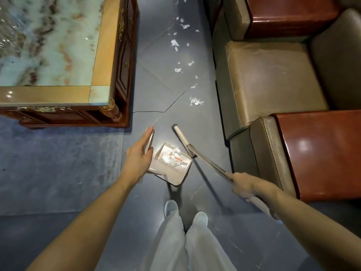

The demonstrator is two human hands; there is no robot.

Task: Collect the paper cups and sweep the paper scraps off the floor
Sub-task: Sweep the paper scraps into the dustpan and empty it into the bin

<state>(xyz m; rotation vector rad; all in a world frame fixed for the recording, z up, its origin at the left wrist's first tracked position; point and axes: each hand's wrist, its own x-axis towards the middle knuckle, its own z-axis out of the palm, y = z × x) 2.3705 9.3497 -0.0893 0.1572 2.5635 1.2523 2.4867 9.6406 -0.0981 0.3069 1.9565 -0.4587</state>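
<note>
White scraps lie ahead of both grips. Left hand holds the dustpan handle; right hand clasps the broom. Risk: tilting the dustpan (partly loaded) spills its catch.

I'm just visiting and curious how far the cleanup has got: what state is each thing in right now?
Paper scraps: mostly scattered on the floor between table and sofa.
Dustpan: down at the floor, a few scraps inside.
Broom: tilted, head low just beyond the dustpan.
Left hand: holds the dustpan's handle.
Right hand: grips the broom's handle.
</note>
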